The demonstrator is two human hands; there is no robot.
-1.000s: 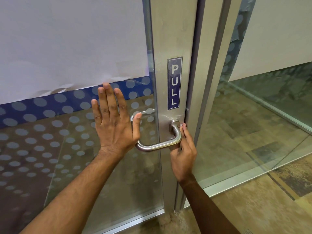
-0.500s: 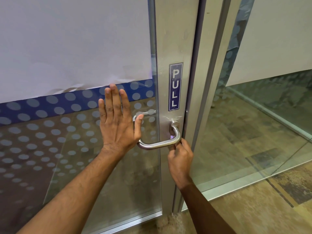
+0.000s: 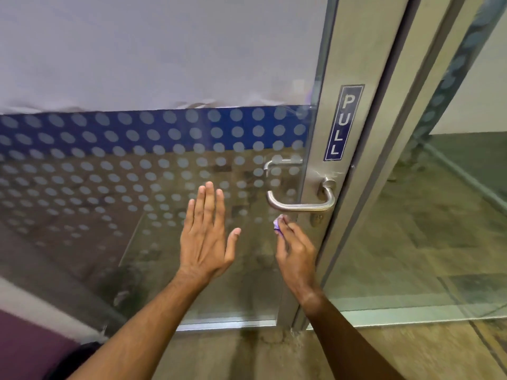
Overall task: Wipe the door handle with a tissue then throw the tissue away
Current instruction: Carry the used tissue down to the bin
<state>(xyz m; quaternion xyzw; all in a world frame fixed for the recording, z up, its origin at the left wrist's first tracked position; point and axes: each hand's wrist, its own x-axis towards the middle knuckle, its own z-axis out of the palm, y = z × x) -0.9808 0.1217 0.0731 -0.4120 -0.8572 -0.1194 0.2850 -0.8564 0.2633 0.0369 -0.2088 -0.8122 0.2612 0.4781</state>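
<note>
The right hand [image 3: 295, 249], pinching the small wadded tissue [image 3: 277, 224], has dropped off the handle [image 3: 300, 206] to just below it, and the left hand [image 3: 204, 237], flat and spread, has pulled back too, so wiping looks finished and binning comes next.

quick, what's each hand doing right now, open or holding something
Left hand: open, fingers spread flat, holding nothing.
Right hand: pinched shut on a small tissue, just below the door handle.
</note>
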